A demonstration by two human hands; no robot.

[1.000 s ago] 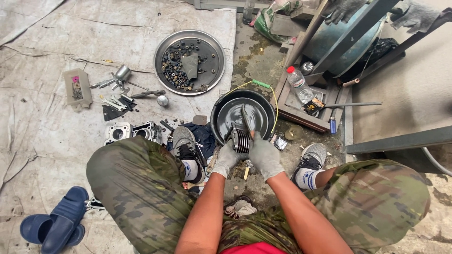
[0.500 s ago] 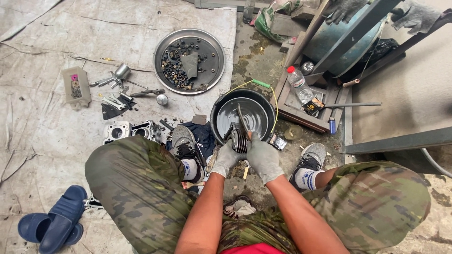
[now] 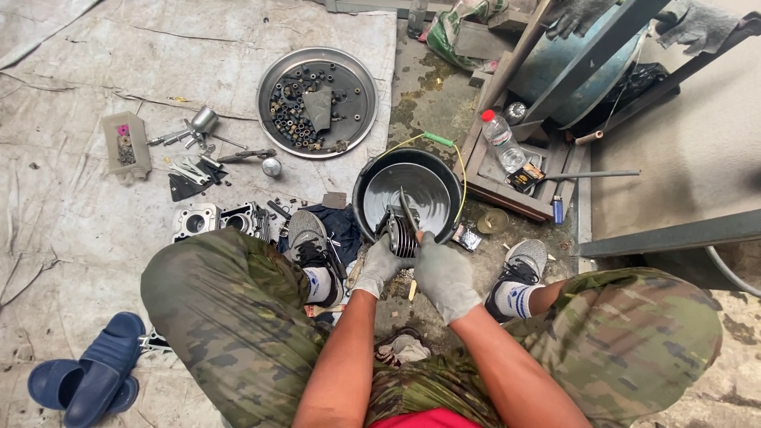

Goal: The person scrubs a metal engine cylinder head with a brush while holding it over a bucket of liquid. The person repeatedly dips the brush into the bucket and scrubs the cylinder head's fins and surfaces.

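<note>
The bucket (image 3: 408, 194) stands on the ground directly ahead of the seated person, between the two shoes. The finned cylinder (image 3: 399, 231) sits over the bucket's near rim, with the left hand (image 3: 377, 266) on its left and the right hand (image 3: 444, 275) on its right. The round tray (image 3: 317, 101) lies on the ground sheet (image 3: 95, 206) behind and left of the bucket, near the sheet's right edge. The engine block (image 3: 214, 220) lies left of the bucket. The slippers (image 3: 83, 380) lie at the sheet's near left. The bottle (image 3: 501, 139) stands on the wooden pallet (image 3: 507, 194), right of the bucket.
</note>
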